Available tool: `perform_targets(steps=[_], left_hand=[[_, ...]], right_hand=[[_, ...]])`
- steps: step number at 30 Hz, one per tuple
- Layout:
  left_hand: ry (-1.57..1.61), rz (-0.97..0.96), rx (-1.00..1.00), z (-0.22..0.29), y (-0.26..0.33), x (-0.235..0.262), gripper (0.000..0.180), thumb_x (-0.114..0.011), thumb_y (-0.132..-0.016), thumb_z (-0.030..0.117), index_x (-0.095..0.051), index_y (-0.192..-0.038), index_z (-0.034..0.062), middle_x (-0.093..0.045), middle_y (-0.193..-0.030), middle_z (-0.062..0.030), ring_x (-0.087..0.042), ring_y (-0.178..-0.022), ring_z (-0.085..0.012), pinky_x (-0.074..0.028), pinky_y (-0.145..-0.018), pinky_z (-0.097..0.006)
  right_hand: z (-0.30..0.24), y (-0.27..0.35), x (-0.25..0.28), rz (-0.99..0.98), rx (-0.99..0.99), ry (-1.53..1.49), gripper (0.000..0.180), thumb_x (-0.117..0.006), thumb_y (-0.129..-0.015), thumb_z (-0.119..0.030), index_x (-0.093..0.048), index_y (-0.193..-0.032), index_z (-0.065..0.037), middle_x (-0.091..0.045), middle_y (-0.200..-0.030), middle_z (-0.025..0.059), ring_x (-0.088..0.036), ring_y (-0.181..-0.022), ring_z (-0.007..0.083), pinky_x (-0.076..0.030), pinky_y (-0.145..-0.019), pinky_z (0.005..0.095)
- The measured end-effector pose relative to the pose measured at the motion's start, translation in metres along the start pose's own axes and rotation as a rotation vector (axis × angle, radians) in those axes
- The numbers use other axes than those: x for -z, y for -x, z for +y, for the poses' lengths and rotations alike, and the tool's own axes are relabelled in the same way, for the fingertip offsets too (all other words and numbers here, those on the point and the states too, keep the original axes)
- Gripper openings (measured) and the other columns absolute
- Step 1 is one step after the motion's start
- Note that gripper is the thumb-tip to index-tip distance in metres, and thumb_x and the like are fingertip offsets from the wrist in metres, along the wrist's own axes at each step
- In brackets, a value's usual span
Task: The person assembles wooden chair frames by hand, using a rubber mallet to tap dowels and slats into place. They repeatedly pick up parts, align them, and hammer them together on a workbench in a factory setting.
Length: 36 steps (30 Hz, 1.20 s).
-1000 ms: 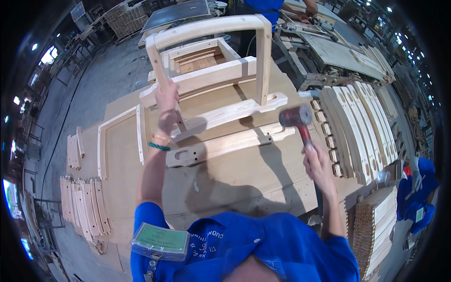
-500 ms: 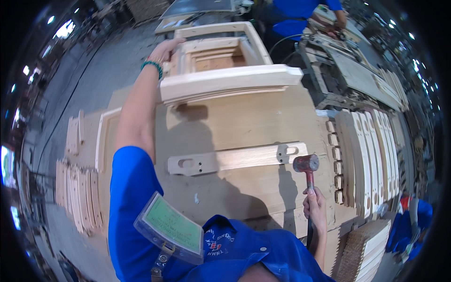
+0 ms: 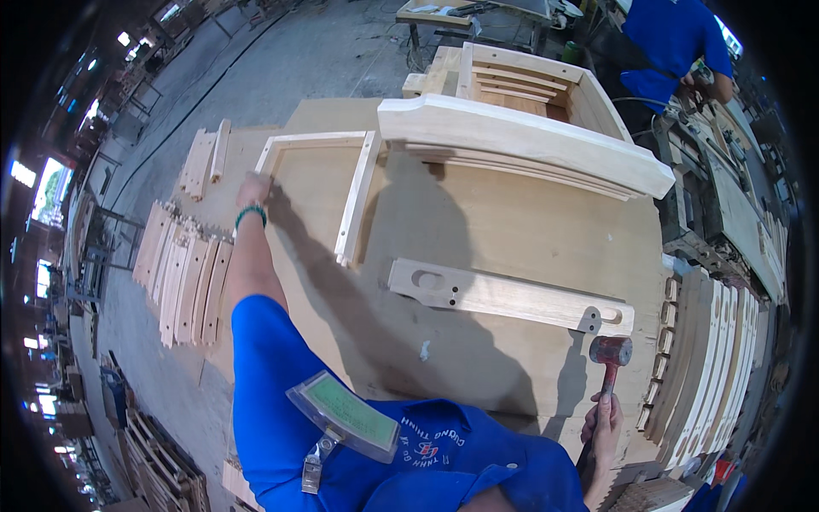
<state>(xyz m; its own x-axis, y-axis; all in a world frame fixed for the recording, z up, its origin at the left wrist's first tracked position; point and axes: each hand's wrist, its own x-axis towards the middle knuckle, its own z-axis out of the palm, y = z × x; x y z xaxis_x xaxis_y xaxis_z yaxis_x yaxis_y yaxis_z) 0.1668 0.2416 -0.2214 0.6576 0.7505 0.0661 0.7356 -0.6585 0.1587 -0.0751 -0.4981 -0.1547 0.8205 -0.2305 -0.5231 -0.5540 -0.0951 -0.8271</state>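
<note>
My left hand is at the left rail of a three-sided wooden frame lying on the cardboard, its fingers closed around the rail. In my right hand is a mallet with a dull red head, held upright by its dark handle. Just beyond the mallet head lies a flat wooden rail with an oval slot and small dark holes at each end. Farther off stands a stack of assembled wooden frames, with a wide curved board along its near side.
Wooden slats lie in a row at the left, with a smaller bundle beyond. Slotted rails stand in rows at the right. A cardboard sheet covers the work surface. A co-worker in blue is at a machine, far right.
My left hand has left the stacked frames and come down to the three-sided frame at the left. The view has swung left. The mallet stays in my right hand.
</note>
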Motion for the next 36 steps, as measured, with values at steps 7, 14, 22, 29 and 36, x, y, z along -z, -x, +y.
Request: perform_targets(steps=[7, 14, 22, 29, 36], left_hand=[[0.32, -0.155, -0.105, -0.05, 0.018, 0.027, 0.035, -0.059, -0.079, 0.03, -0.054, -0.099, 0.0014, -0.065, -0.086, -0.014, -0.065, -0.081, -0.0304, -0.05, -0.076, -0.047], [1.301, -0.415, 0.291, -0.086, 0.157, 0.088, 0.014, -0.057, -0.088, 0.022, -0.052, -0.084, 0.0104, -0.05, -0.068, 0.0008, -0.05, -0.058, -0.0091, -0.045, -0.054, -0.023], [1.649, -0.23, 0.109, -0.094, 0.27, 0.129, 0.017, -0.062, -0.087, 0.016, -0.052, -0.098, 0.0072, -0.044, -0.071, 0.002, -0.042, -0.058, -0.0069, -0.039, -0.055, -0.022], [1.647, -0.308, -0.201, 0.113, 0.358, 0.096, 0.036, -0.057, -0.086, 0.004, -0.047, -0.121, 0.0027, -0.052, -0.087, 0.0, -0.047, -0.071, -0.007, -0.042, -0.063, -0.023], [1.584, -0.44, -0.607, 0.227, 0.369, 0.058, 0.02, -0.056, -0.085, 0.005, -0.048, -0.103, 0.0054, -0.048, -0.077, 0.0008, -0.046, -0.062, -0.0071, -0.04, -0.056, -0.022]], right_hand=[[-0.007, -0.01, -0.013, -0.079, 0.037, 0.001, 0.033, -0.045, -0.098, -0.04, -0.05, -0.096, -0.008, -0.032, -0.054, -0.0065, -0.028, -0.037, 0.0019, -0.024, -0.033, 0.0201], [-0.005, 0.01, -0.002, -0.104, 0.063, -0.052, 0.031, -0.047, -0.098, -0.036, -0.051, -0.096, -0.006, -0.035, -0.055, -0.0066, -0.03, -0.039, 0.0011, -0.024, -0.034, 0.0191], [0.027, 0.041, 0.044, 0.048, 0.05, -0.172, 0.031, -0.049, -0.097, -0.036, -0.052, -0.095, -0.006, -0.038, -0.056, -0.0062, -0.03, -0.039, 0.0004, -0.022, -0.034, 0.0188], [0.027, 0.064, 0.064, 0.112, 0.146, -0.182, 0.034, -0.047, -0.097, -0.039, -0.052, -0.094, -0.006, -0.037, -0.056, -0.006, -0.031, -0.039, 0.0009, -0.024, -0.034, 0.0184], [0.036, 0.091, 0.081, 0.188, 0.167, -0.223, 0.035, -0.048, -0.097, -0.04, -0.052, -0.093, -0.005, -0.037, -0.055, -0.0054, -0.032, -0.038, 0.0012, -0.025, -0.033, 0.0186]])
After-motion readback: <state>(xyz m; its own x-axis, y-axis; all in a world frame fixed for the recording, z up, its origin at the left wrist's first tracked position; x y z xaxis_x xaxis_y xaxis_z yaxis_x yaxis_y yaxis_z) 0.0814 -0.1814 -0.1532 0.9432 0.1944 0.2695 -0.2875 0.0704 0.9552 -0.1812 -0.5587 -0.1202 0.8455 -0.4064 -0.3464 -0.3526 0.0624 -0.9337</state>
